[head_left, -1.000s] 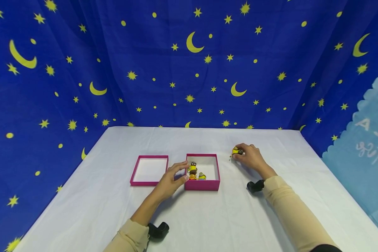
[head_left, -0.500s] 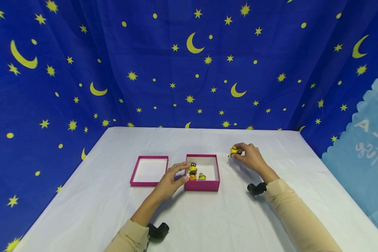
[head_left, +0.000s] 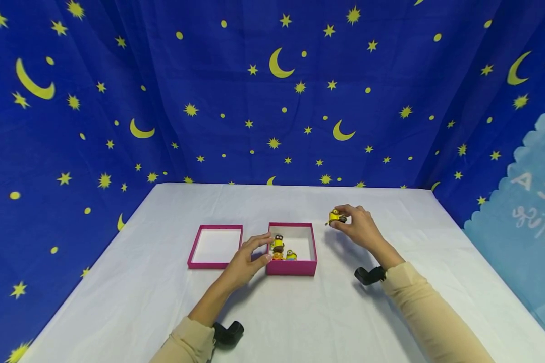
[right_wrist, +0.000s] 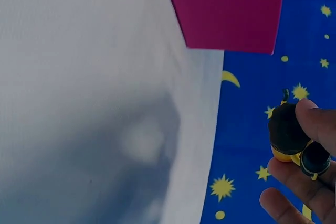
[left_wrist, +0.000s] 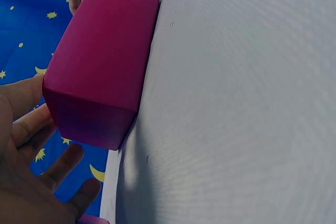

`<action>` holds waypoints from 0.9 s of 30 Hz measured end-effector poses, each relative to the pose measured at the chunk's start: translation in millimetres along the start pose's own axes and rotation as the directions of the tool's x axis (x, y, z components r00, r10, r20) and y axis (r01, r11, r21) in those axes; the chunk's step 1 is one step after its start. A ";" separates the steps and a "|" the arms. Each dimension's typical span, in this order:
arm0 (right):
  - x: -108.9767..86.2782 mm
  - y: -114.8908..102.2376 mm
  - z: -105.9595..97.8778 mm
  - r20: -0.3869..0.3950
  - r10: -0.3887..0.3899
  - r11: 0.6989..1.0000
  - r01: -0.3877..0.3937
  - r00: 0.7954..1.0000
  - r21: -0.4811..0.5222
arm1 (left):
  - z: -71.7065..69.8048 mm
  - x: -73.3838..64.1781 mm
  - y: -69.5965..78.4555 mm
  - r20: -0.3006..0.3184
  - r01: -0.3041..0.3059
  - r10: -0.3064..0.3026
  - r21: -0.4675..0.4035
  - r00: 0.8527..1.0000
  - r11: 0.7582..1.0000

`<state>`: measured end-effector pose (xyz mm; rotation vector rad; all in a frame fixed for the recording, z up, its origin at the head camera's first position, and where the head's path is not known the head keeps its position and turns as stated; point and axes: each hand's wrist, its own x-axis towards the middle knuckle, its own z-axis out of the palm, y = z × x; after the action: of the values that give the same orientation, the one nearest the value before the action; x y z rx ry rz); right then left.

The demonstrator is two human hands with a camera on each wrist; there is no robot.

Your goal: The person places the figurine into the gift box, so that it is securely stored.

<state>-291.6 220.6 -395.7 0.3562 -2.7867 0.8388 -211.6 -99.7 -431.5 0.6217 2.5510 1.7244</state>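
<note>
My right hand [head_left: 360, 228] pinches a yellow one-eyed Minion figure [head_left: 334, 218] between thumb and fingers, held above the table to the right of a pink box. In the right wrist view the dark underside of the Minion figure [right_wrist: 289, 129] faces the camera. The open box [head_left: 291, 267] holds several small figures, among them a goggled Minion [head_left: 278, 243] at its left wall and a one-eyed Minion [head_left: 291, 255] near its front. My left hand [head_left: 245, 262] touches the box's left edge with loosely extended fingers; in the left wrist view, they lie at a corner of the box [left_wrist: 100, 45].
A pink-rimmed white lid [head_left: 215, 264] lies inside-up left of the box. White cloth covers the table [head_left: 309, 317]. A blue curtain [head_left: 236, 91] with moons and stars hangs behind and at the sides, with a light-blue panel [head_left: 522, 217] at right.
My right hand has lifted the Minion figure slightly and carried it left, nearer the box. The left hand and the box stay put.
</note>
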 end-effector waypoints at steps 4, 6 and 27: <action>-2.6 -6.8 -1.0 0.002 0.009 1.000 -0.009 1.000 0.016 | 0.3 -0.2 0.3 0.001 -0.004 0.004 -0.001 1.000 1.000; -3.6 -10.1 -1.4 0.003 0.009 1.000 -0.009 1.000 0.026 | 0.4 -0.2 0.3 0.000 -0.004 0.004 -0.001 1.000 1.000; -7.6 -35.8 1.2 -0.008 -0.097 0.991 0.098 0.995 0.092 | 0.4 -0.1 -1.0 -0.006 -0.008 0.008 -0.002 1.000 1.000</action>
<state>-274.2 192.2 -380.3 0.5013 -2.7082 0.9452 -211.7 -99.8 -432.5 0.6279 2.5539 1.7338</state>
